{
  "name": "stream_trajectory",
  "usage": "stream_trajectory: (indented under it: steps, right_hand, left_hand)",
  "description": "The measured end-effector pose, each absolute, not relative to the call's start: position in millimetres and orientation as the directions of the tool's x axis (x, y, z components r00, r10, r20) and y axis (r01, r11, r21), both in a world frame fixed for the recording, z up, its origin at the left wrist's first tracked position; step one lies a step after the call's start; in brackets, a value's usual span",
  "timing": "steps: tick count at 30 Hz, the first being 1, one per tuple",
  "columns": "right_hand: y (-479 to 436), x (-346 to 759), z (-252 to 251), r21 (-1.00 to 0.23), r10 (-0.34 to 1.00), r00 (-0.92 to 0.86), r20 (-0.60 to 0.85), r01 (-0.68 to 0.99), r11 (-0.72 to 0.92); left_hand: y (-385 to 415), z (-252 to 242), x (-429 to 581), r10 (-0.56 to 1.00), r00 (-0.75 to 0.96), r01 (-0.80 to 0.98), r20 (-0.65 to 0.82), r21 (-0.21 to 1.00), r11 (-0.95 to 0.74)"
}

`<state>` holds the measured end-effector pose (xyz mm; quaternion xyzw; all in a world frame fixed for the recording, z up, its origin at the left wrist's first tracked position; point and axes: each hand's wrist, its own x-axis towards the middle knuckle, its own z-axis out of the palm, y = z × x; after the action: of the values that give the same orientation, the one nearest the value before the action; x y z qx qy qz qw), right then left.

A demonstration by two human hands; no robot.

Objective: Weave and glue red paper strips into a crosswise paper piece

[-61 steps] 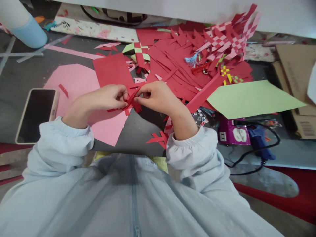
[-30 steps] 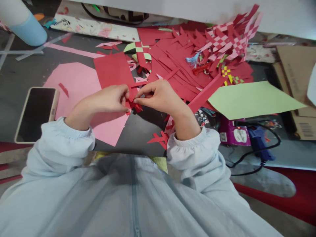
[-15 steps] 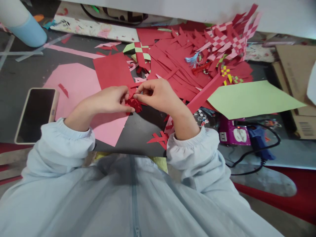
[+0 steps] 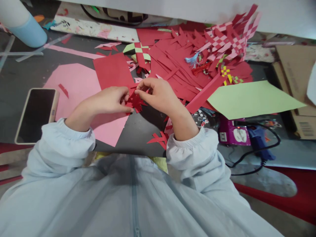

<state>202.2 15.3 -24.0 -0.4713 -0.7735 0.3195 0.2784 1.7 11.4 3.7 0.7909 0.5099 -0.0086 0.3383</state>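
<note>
Between my hands is a small red folded-paper piece (image 4: 136,101) with several pointed strips sticking out. My left hand (image 4: 112,99) grips its left side, thumb below and fingers curled behind. My right hand (image 4: 156,92) pinches a strip at its upper right between thumb and forefinger. Both hands partly hide the piece, so its full shape does not show. Under and beside my left arm lies a pink paper sheet (image 4: 74,79), with a red paper sheet (image 4: 113,70) overlapping its upper right.
Red paper strips (image 4: 170,72) and woven pieces heap up at the back. A pale green sheet (image 4: 254,98) lies right, above a purple box (image 4: 233,131) and a blue tool (image 4: 259,141) with a black cable. A phone (image 4: 36,115) is at left, a bottle (image 4: 27,29) behind it.
My right hand has shifted slightly, its fingertips a little higher on the red paper piece. More of the piece's pointed strips now show. My left hand stays nearly in place.
</note>
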Motion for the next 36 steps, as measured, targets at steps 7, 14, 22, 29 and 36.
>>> stream_trajectory:
  steps: [7,14,22,29,36]
  right_hand:
    - [12.8,200.9,-19.3,-0.744,0.916,-0.395,0.065,0.592,0.308]
    - [11.6,198.4,-23.0,-0.811,0.887,-0.46,0.033,0.506,0.293]
    - [12.7,198.7,-24.5,-0.85,0.887,-0.461,0.022,0.459,0.259]
    - [11.0,195.3,-27.9,-0.907,0.886,-0.46,-0.057,0.395,0.146]
    - [16.9,199.9,-23.8,-0.852,0.902,-0.423,0.09,0.436,0.289]
  left_hand:
    - [12.7,3.1,1.7,0.809,0.481,0.813,-0.339,0.518,-0.267]
    - [12.6,-0.3,0.4,0.835,0.457,0.816,-0.307,0.519,-0.255]
    - [10.9,2.4,1.0,0.83,0.452,0.823,-0.327,0.512,-0.247]
    - [8.7,1.7,2.4,0.839,0.422,0.841,-0.343,0.493,-0.222]
    - [13.1,2.2,0.5,0.829,0.427,0.85,-0.36,0.473,-0.232]
